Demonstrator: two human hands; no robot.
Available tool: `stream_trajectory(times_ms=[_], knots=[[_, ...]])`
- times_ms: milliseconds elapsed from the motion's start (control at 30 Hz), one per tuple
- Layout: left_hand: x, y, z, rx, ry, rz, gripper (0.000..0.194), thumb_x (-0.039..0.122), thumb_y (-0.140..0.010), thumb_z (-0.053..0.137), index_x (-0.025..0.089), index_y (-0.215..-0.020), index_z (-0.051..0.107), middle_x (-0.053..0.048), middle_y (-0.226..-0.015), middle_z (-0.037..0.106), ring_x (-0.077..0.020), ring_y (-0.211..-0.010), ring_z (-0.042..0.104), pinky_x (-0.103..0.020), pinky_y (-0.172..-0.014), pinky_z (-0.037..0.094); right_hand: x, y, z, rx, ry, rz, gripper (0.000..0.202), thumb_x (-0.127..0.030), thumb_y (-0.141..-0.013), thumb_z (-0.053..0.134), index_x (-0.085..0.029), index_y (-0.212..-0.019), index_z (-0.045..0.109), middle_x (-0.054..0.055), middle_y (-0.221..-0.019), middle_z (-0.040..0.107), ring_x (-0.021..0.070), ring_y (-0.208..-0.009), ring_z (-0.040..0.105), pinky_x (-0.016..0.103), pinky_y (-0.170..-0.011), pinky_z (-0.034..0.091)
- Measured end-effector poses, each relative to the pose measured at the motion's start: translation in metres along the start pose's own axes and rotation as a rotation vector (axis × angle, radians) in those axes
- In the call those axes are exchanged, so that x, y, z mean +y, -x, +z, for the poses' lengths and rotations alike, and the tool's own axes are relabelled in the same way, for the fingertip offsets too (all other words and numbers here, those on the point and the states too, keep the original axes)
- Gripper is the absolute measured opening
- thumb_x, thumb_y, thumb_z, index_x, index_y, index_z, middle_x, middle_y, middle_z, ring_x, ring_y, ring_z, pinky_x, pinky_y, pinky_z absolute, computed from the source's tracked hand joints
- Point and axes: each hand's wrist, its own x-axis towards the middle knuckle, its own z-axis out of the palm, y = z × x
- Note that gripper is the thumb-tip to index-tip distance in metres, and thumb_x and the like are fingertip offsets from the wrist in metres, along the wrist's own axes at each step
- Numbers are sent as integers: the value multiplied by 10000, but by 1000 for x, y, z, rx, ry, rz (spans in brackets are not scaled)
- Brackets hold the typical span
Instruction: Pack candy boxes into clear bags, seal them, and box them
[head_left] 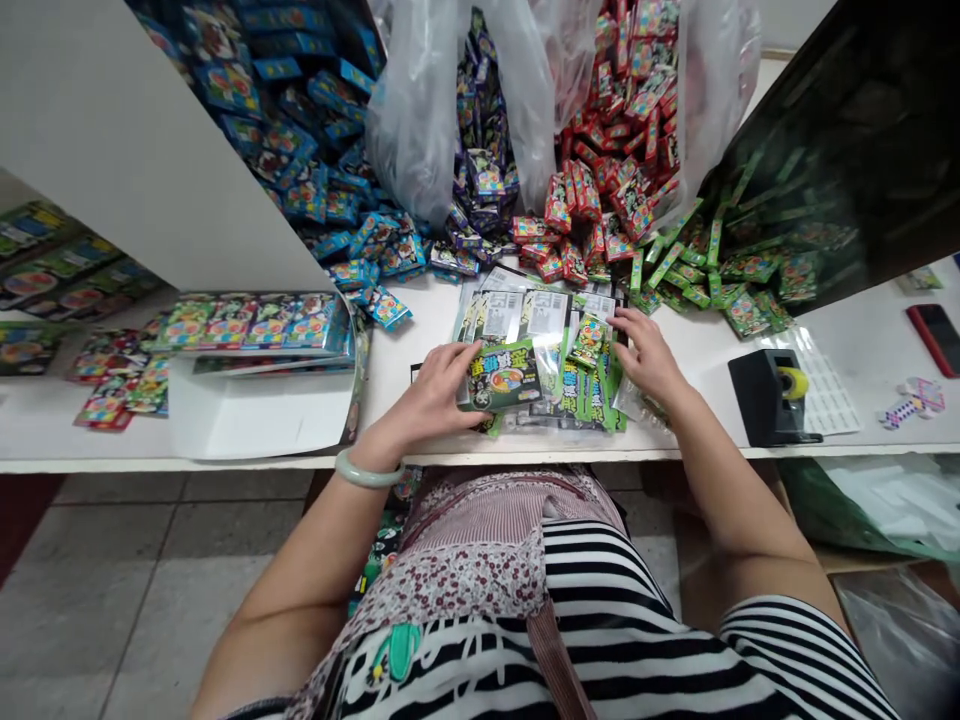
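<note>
My left hand (pixel 437 392), with a pale bangle at the wrist, grips the left end of a black and green candy box (pixel 504 377). Its fingers lie over the top edge and the thumb is at the lower edge. A small green candy packet (pixel 589 341) leans on the pile just right of that box. Beside this packet my right hand (pixel 648 350) rests at the pile's right edge, fingers curved and apart. Under both lie several flat printed bags (pixel 546 313), some green with lettering, some showing pale barcode labels.
Behind are heaps of blue packets (pixel 375 240), purple packets (pixel 484 175), red packets (pixel 592 200) and green packets (pixel 682 270), partly in plastic bags. A white open carton (pixel 262 410) with packed packets stands left. Right are a black tape dispenser (pixel 766 400) and a red phone (pixel 936 338).
</note>
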Motion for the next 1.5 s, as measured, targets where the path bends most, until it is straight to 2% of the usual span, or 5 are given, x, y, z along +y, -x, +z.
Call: stream_trajectory(times_ms=[133, 333, 467, 600, 1500], knots=[[2, -4, 4, 42, 34, 26, 998, 368, -687, 810, 236, -1525, 286, -137, -1397, 410, -358, -1323, 445, -542, -1148, 401, -15, -2, 6, -95, 67, 65, 807, -462, -729, 774, -225, -1441, 478, 185, -1541, 422, 427, -1446, 333, 654, -1140, 308], [2, 0, 5, 93, 59, 24, 1014, 379, -654, 836, 242, -1511, 311, -126, -1372, 422, -353, -1311, 451, -532, -1152, 405, -47, 2, -16, 73, -152, -104, 633, -441, -743, 765, -244, -1305, 550, 147, -1341, 538, 344, -1311, 478, 538, -1101, 408], [1, 2, 3, 105, 70, 53, 1031, 416, -638, 844, 231, -1506, 319, -130, -1367, 427, -354, -1300, 452, -542, -1142, 405, -80, 10, -45, -174, -195, -386, 673, -459, -768, 774, -263, -1364, 529, 144, -1396, 489, 319, -1340, 461, 507, -1123, 398], [1, 2, 3, 101, 39, 86, 1033, 412, -641, 845, 241, -1509, 311, -137, -1374, 426, -356, -1304, 444, -548, -1137, 401, -99, 8, -55, -353, -89, -455, 612, -393, -817, 735, -261, -1382, 543, 158, -1435, 482, 327, -1318, 479, 526, -1086, 421], [5, 9, -2, -29, 130, 238, 1018, 419, -709, 817, 243, -1549, 269, -138, -1374, 415, -334, -1291, 466, -536, -1123, 436, -102, -10, -58, -465, 169, -591, 550, -366, -823, 715, -205, -1337, 608, 165, -1338, 563, 341, -1162, 534, 519, -980, 466]])
